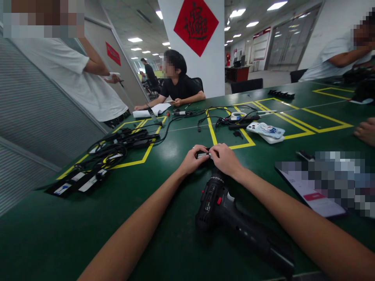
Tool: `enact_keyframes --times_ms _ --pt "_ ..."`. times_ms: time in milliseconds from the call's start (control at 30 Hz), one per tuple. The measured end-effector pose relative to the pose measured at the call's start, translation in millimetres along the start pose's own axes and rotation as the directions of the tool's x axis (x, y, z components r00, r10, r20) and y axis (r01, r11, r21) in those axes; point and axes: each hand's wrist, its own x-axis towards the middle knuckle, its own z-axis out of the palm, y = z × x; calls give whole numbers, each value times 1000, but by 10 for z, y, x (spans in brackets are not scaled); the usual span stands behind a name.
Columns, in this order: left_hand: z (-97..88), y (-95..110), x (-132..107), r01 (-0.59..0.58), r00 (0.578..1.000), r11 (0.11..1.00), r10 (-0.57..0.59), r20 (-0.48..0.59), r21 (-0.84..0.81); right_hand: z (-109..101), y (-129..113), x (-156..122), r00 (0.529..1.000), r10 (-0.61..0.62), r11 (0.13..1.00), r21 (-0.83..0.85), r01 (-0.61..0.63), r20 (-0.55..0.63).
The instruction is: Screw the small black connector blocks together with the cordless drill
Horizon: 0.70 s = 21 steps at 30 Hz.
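Observation:
A black cordless drill (231,212) lies on the green table (164,226) between my forearms, its nose pointing away from me. My left hand (192,158) and my right hand (225,159) meet at the drill's front end. Both pinch a small pale metal part (203,155) between their fingertips, just above the drill's nose. A ring shows on one finger of my left hand. What the part is exactly stays hidden by the fingers.
Black cables and adapters (117,146) lie at the left inside yellow tape lines. More cables, a tape roll and a phone (265,130) sit ahead. A tablet (313,191) lies at the right. Other people sit or stand around the table; another person's hand (366,132) rests at the right edge.

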Motion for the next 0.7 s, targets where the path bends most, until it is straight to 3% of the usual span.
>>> enact_keyframes --times_ms 133,300,400,467,567,700 --pt "6 3 3 -13 1000 1000 13 -7 21 -332 -325 -178 998 9 995 -99 -3 59" --pt "5 20 -1 12 1000 996 -11 -17 92 -708 -719 -852 976 64 982 -187 -25 207" --pt "10 17 0 33 999 993 -30 -21 115 -699 -850 -1254 939 93 978 -206 -24 330" --pt "14 8 1 27 999 993 -24 -24 116 -608 -894 -1400 899 160 950 -311 -28 408" --pt "14 0 2 11 1000 993 -8 -22 115 -462 -902 -1453 920 209 912 -405 -61 333" --pt "5 12 -1 12 1000 993 -10 -18 119 -445 -818 -1453 925 218 945 -304 -120 311"
